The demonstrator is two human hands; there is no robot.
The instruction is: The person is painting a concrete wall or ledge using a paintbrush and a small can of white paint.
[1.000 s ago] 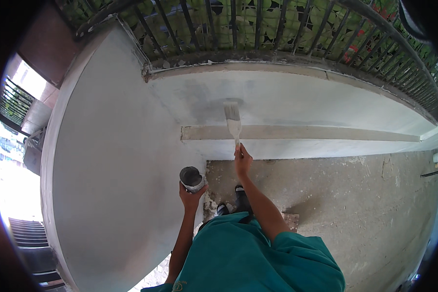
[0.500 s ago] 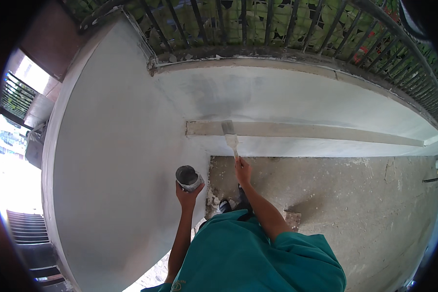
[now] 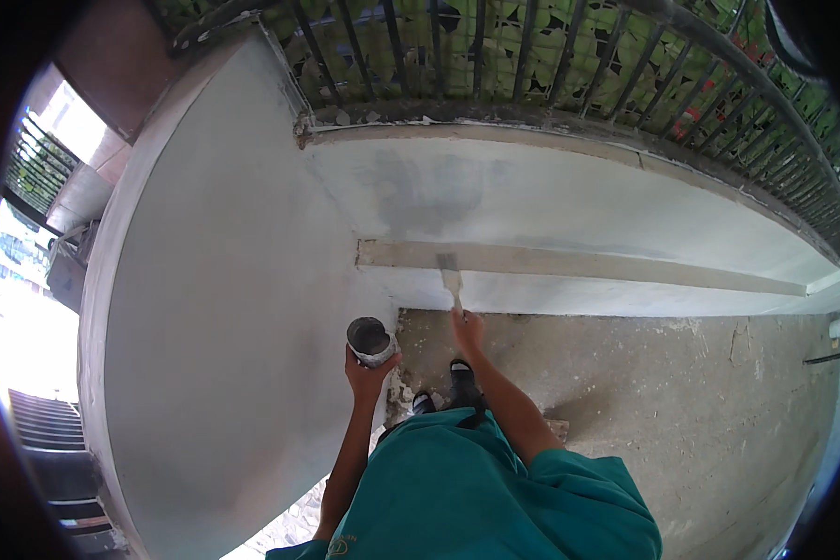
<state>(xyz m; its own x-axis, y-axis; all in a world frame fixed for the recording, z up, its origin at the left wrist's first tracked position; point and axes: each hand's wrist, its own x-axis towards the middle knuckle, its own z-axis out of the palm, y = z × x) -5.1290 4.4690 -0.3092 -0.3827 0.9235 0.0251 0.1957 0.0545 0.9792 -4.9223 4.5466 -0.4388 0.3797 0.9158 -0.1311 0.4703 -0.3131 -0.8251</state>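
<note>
My right hand (image 3: 468,328) is closed round the handle of a paintbrush (image 3: 453,284). The brush points away from me, its grey bristles over the beige ledge (image 3: 569,260) along the wall; whether they touch it I cannot tell. A round paint pot (image 3: 372,340), grey inside with a smeared whitish outside, sits in my left hand (image 3: 370,373), fingers wrapped round its side. Above the ledge, the pale wall (image 3: 607,201) carries a darker grey patch near the corner.
A smooth whitish side wall (image 3: 224,308) rises on the left. Black railings (image 3: 532,56) with green leaves behind run along the top. Rough concrete floor (image 3: 663,401) with pale specks spreads right. A brick-like block (image 3: 558,429) lies beside my right arm; a dark rod (image 3: 831,357) juts out far right.
The brush has come down slightly and a little to the right, from the wall's lower edge to the ledge. The view has shifted slightly, and more of my feet shows.
</note>
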